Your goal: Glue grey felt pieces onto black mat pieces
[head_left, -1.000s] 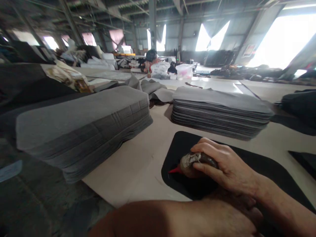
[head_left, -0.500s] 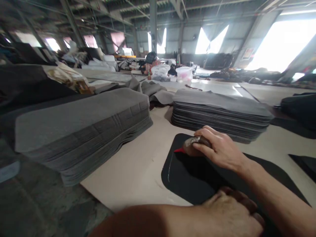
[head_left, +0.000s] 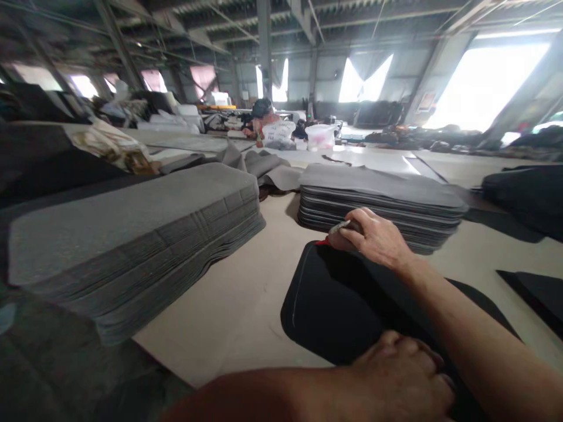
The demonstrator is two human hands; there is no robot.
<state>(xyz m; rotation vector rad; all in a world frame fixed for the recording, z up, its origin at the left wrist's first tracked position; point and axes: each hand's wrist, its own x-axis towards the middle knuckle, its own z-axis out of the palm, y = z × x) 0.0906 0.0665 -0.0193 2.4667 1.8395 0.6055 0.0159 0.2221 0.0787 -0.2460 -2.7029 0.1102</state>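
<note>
Red-tipped bottle (head_left: 338, 239) lies tilted in the grasp of the right hand (head_left: 376, 237), above the far left corner of a black sheet (head_left: 347, 313) with rounded corners. The right forearm reaches in from the lower right, stretched up and away across the sheet, with the back of the hand uppermost. Its thumb lies along the near side of the bottle and the forefinger bends over the top; the remaining fingers are mostly hidden behind, as is much of the bottle's body. The red nozzle (head_left: 323, 241) points left at the sheet's edge, though whether its tip touches is hard to make out. A thin pale line (head_left: 299, 284) runs along the sheet's left side up towards it.

The left forearm enters from the bottom edge, shadowed, blurred and cut off, and crosses to the right. The left hand (head_left: 404, 372) is over the near part of the sheet, knuckles up and fingers curled under; I cannot tell whether they grip anything or only press down. Both arms cover much of the sheet's right portion.

Beyond the right hand, which hides part of it, is a stack of grey pieces (head_left: 382, 187) on the table (head_left: 229, 316). Another dark piece (head_left: 534, 293) is cut off at the right.
</note>
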